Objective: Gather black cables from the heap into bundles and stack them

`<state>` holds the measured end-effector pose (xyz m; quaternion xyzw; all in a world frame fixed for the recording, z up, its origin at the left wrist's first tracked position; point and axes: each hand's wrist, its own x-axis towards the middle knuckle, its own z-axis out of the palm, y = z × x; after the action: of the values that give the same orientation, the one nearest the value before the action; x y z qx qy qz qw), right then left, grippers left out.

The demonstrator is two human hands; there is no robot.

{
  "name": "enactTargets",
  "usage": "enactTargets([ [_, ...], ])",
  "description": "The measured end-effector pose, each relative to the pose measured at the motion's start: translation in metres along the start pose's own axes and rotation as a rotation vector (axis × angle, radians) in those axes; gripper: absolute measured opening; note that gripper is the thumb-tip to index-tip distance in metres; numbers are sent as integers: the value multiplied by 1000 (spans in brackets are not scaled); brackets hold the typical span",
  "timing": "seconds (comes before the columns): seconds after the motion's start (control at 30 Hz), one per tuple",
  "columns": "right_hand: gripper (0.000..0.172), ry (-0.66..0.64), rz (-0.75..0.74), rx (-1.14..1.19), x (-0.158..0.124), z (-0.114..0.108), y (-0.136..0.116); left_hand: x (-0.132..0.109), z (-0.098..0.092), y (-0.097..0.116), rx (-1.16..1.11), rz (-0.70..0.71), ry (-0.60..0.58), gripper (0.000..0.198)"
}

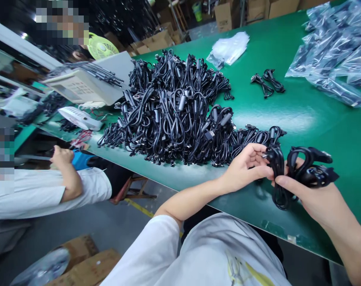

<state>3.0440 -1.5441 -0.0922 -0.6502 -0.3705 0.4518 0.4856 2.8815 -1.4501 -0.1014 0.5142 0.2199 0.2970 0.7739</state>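
A coiled black power cable (277, 174) is held above the green workbench (323, 127), its loops gathered between both hands. My left hand (247, 167) grips the coil from the left, and my right hand (308, 200) pinches it from below and to the right. A plug end and further loops (313, 169) stick out to the right of my fingers. Just behind my left hand lies a large heap of black cables (174, 115), and the middle of the heap is a tangle. Two small bundled cables (267, 82) lie farther up the bench.
Stacked plastic bags holding black cables (332, 51) cover the far right of the bench, near a loose clear bag (229, 48). A co-worker in a white shirt (40, 190) sits at the left, beside a white machine (79, 85) and a yellow fan (101, 45). Cardboard boxes (87, 264) stand on the floor.
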Motion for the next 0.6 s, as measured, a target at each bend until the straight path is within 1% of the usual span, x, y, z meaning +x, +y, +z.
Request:
enactTargets([
  [0.07,37,5,0,-178,-4,2,1,0,-1,3,11,-12,-7,60],
  [0.13,38,33,-45,-313,-7,3,1,0,-2,6,58,-14,-10,58],
  [0.17,38,30,-74,-355,-9,4,1,-1,-3,7,88,-8,-7,55],
  [0.27,36,-35,-133,-429,-9,3,2,0,-5,11,164,44,-12,46],
  [0.33,39,-36,-107,-418,-7,3,3,0,-6,12,166,88,-21,38],
  [0.4,42,-20,-36,-365,-5,2,4,1,-6,12,131,113,-36,33],
  [0.5,45,-8,76,-282,-4,1,3,1,-6,11,53,76,-56,33],
  [0.6,42,-19,72,-183,-3,3,-1,1,-5,10,-11,32,-59,33],
])
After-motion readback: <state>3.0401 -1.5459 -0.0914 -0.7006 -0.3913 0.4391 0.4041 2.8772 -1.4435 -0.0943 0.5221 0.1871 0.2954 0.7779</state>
